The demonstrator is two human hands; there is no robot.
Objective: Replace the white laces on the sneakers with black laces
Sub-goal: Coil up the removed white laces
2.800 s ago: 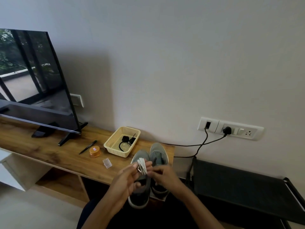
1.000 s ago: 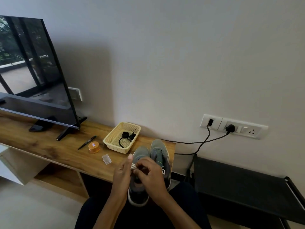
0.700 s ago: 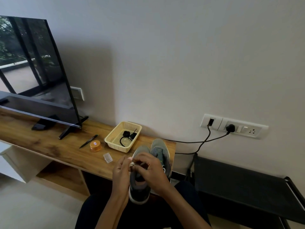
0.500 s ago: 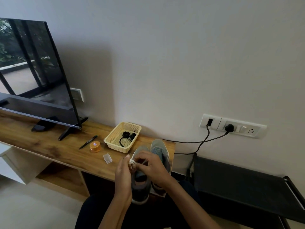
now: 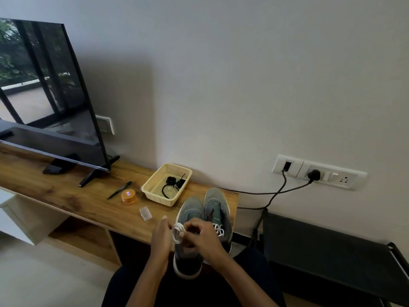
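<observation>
Above the two grey sneakers at the wooden tabletop's right end, the right hand pinches a coiled white lace in curled fingers; the left hand's straight fingers touch it.

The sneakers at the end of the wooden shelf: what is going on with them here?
A person sits before the grey sneakers, which stand side by side on the wooden shelf. Both hands are at a small coil of white lace above the nearer shoe: the right hand pinches it, the left hand is against it, its fingers hidden. Dark cords, perhaps the black laces, lie untouched in the yellow basket.
</observation>
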